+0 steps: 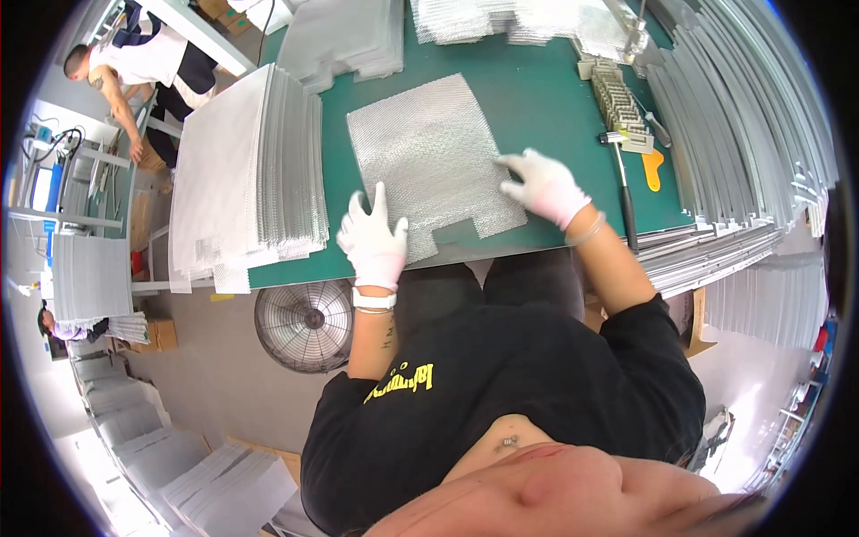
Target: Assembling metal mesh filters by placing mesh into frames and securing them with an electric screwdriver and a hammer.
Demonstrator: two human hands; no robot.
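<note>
A silvery mesh sheet (429, 148) with a notch cut in its near edge lies flat on the green tabletop (555, 98). My left hand (371, 242), in a white glove, rests at the sheet's lower left edge with its fingers spread. Beside the right edge is my right hand (546, 190), also gloved, its fingers stretched toward the sheet and its fingertips at or close to the edge. Neither hand grips anything. To the left, a tall stack of similar mesh sheets (291, 170) stands near my left hand.
At the right lie a hammer (621, 174), a yellow scraper-like tool (653, 170), a screwdriver (660, 130) and a row of metal blocks (616, 98). More sheet stacks (344, 40) line the far side and right. A floor fan (304, 327) stands below. Another person (148, 67) works at the left.
</note>
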